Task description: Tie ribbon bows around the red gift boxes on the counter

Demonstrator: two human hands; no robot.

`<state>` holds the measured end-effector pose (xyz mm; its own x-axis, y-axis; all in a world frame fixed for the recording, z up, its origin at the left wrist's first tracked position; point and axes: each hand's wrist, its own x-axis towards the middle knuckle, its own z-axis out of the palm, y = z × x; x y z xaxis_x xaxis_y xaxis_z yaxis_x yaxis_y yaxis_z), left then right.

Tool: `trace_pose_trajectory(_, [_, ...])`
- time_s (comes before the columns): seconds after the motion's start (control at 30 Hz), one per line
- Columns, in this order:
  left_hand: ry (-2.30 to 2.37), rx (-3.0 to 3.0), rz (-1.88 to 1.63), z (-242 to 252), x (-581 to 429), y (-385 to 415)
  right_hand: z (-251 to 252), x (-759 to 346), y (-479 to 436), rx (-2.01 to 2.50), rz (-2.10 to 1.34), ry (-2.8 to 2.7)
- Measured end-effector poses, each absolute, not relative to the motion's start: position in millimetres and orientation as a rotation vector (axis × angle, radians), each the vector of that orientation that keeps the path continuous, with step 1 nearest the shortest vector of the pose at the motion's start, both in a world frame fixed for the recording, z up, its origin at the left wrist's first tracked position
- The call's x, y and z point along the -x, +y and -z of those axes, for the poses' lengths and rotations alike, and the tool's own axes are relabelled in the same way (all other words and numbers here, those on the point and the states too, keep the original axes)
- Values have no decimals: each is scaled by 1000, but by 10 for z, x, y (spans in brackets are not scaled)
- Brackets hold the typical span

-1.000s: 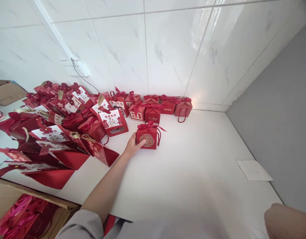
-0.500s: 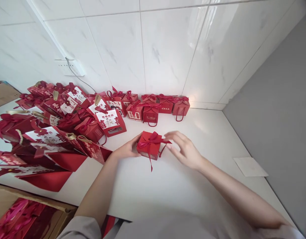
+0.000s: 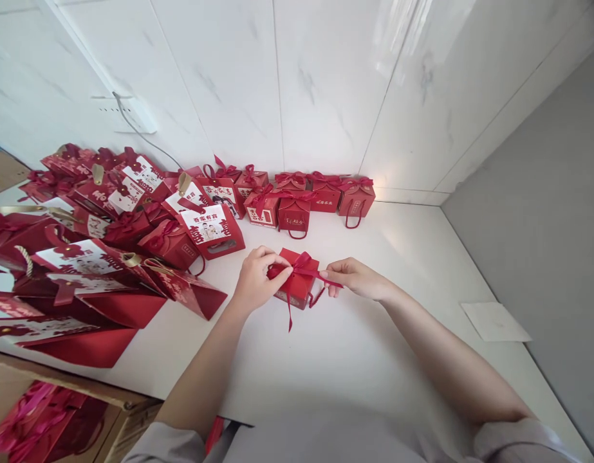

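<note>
A small red gift box [image 3: 297, 292] stands on the white table in front of me, a dark red ribbon [image 3: 304, 262] tied in a bow across its top. My left hand [image 3: 260, 276] is over the box's left side, thumb and fingers pinching the ribbon near the knot. On the right, my right hand [image 3: 354, 278] pinches a loop or end of the same ribbon just off the box's edge. One ribbon tail hangs down the front. A red cord handle [image 3: 317, 297] sticks out at the box's right side.
Red gift boxes [image 3: 325, 193] with bows line the tiled wall. More red boxes and bags [image 3: 127, 212] crowd the left side. At lower left, a cardboard carton [image 3: 127, 402] holds red boxes. A white card [image 3: 494, 321] lies at right, beside a grey panel [image 3: 542, 193].
My left hand has moved from the box's side up onto the ribbon by the knot. My right hand has closed on the ribbon at the right. The view has shifted slightly.
</note>
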<state>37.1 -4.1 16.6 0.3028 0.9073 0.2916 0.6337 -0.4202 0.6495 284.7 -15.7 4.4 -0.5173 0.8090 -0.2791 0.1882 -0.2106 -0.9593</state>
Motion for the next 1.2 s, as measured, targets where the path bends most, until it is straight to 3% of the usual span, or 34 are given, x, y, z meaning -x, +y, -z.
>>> trace_pose_trajectory(0.27, [1406, -2234, -839, -129, -409, -62, -38, -2828, -231, 915, -1971, -1587])
trace_pose_trajectory(0.67, [1381, -2194, -840, -107, -399, -65, 119, -2982, -106, 969, -2103, -1831])
trace_pose_trajectory(0.83, [1120, -2005, -822, -174, -159, -23, -14, -3196, 27, 1237, -1720, -2197])
trace_pose_trajectory(1.03, [1102, -1944, -723, -152, -9, -9, -303, -2930, 268, 1271, -1173, -1921])
trace_pose_trajectory(1.2, [1031, -1874, -709, -89, -33, -2, -242, -2546, 378, 1085, -1360, -1881])
